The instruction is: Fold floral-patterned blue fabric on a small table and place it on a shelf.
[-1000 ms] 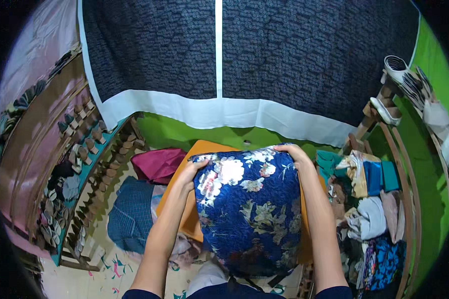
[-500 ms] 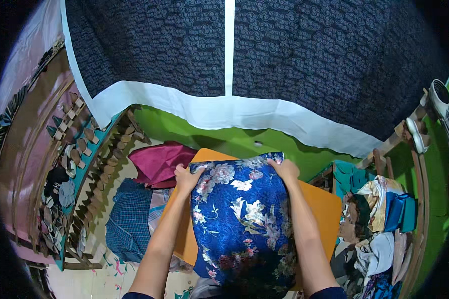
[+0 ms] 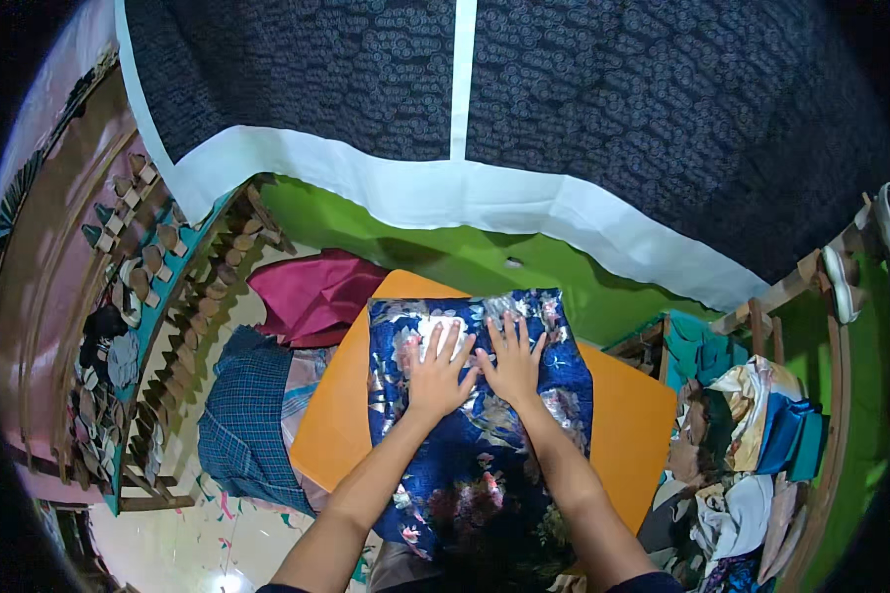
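A blue floral fabric with shiny silver and pink flowers lies over an orange board, its near end hanging toward me. My left hand rests flat on the fabric's upper part, fingers spread. Close beside it, my right hand also presses flat with fingers apart; the thumbs nearly touch. Neither hand grips anything. The fabric's far edge runs straight across just beyond my fingertips.
Left of the board lie a magenta cloth and a dark blue checked cloth. A rack of shoes stands further left. At right, a shelf holds folded and heaped fabrics. A dark patterned curtain with white border hangs ahead.
Both hands have let go of the fabric's far side edges and moved inward, now lying flat on top. The fabric lies flatter and straighter on the board.
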Demonstrator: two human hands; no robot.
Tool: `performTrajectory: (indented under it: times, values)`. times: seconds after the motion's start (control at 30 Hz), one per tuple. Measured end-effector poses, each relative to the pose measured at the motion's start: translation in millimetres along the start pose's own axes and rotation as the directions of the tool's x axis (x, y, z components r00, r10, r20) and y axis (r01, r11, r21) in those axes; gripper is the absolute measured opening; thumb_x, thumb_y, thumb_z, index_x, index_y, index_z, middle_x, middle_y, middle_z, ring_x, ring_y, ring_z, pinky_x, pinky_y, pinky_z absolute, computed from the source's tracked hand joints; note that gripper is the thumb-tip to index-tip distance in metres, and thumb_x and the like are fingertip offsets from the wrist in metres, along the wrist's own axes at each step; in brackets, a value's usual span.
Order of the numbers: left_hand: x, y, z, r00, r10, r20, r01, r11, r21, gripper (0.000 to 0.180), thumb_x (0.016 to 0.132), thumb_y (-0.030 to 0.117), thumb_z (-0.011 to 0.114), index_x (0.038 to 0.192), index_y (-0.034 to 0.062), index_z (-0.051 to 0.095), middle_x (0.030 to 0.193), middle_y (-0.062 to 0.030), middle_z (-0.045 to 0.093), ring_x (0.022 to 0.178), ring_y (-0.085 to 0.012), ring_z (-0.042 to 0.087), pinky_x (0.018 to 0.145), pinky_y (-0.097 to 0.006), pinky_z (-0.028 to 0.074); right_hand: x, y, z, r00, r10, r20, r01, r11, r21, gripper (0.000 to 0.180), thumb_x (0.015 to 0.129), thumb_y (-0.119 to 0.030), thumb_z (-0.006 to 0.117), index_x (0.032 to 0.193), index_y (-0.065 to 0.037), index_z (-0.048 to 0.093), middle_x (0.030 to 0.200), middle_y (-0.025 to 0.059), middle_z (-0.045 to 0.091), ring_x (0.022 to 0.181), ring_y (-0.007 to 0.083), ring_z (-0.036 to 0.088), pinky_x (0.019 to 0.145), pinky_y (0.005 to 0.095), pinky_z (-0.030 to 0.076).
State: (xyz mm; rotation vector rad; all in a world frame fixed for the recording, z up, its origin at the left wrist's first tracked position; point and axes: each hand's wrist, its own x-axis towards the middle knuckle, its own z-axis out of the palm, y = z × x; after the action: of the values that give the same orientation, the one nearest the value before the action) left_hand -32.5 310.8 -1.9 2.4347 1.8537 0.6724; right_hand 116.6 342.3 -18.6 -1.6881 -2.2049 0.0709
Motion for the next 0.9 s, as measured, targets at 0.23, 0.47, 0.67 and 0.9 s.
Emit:
performTrajectory:
  times: [0.23, 0.47, 0.67, 0.9]
  values:
    - [3.4, -2.0, 4.3, 0.999, 0.018, -0.049, -0.020, 0.999, -0.035, 0.047, 0.077, 0.036, 0.051, 0.120, 0.0159, 0.048, 0.133, -0.0108, 0.034, 0.124, -0.0296, 0.028, 0.096, -0.056, 0.018, 2.3, 3.0, 7.9, 0.999, -0.015, -0.034, 0.014, 1.000, -0.028, 0.054, 0.081, -0.044, 0.044, 0.129, -0.020, 0.036, 0.137, 0.0108, 0.027, 0.125, 0.0325, 0.024, 0.097, 0.0604, 0.010]
    - [-7.7, 20.7, -40.7, 0.996, -0.005, -0.089, 0.003, 1.000, -0.026, 0.053, 0.078, 0.035, 0.052, 0.123, 0.0082, 0.042, 0.131, -0.0191, 0.033, 0.123, -0.0331, 0.028, 0.100, -0.048, 0.018, -22.1, 19.5, -40.0, 0.991, -0.020, 0.133, -0.021, 0.953, 0.302, 0.048, 0.085, -0.036, 0.043, 0.129, -0.016, 0.037, 0.137, 0.0170, 0.023, 0.126, 0.0366, 0.021, 0.100, 0.0541, 0.013]
    - [-124.5, 46.8, -73.6, 0.960, -0.278, 0.021, 0.279, 0.953, -0.117, 0.061, 0.079, 0.040, 0.050, 0.128, 0.0071, 0.034, 0.132, -0.0226, 0.029, 0.123, -0.0360, 0.026, 0.099, -0.049, 0.019, -133.1, 9.1, -65.2, 0.980, -0.089, 0.178, 0.065, 0.989, 0.136, 0.048, 0.087, -0.034, 0.038, 0.130, -0.013, 0.033, 0.136, 0.0173, 0.025, 0.126, 0.0353, 0.022, 0.100, 0.0521, 0.013]
    - [-195.0, 54.2, -58.7, 0.850, -0.518, -0.094, 0.499, 0.850, -0.171, 0.090, 0.072, 0.049, 0.059, 0.131, -0.0045, 0.017, 0.130, -0.0309, 0.022, 0.121, -0.0409, 0.024, 0.100, -0.048, 0.016, -185.3, 29.8, -73.1, 0.999, 0.012, 0.046, -0.029, 0.924, 0.381, 0.052, 0.085, -0.033, 0.044, 0.129, -0.008, 0.033, 0.133, 0.0194, 0.030, 0.125, 0.0339, 0.024, 0.101, 0.0488, 0.015]
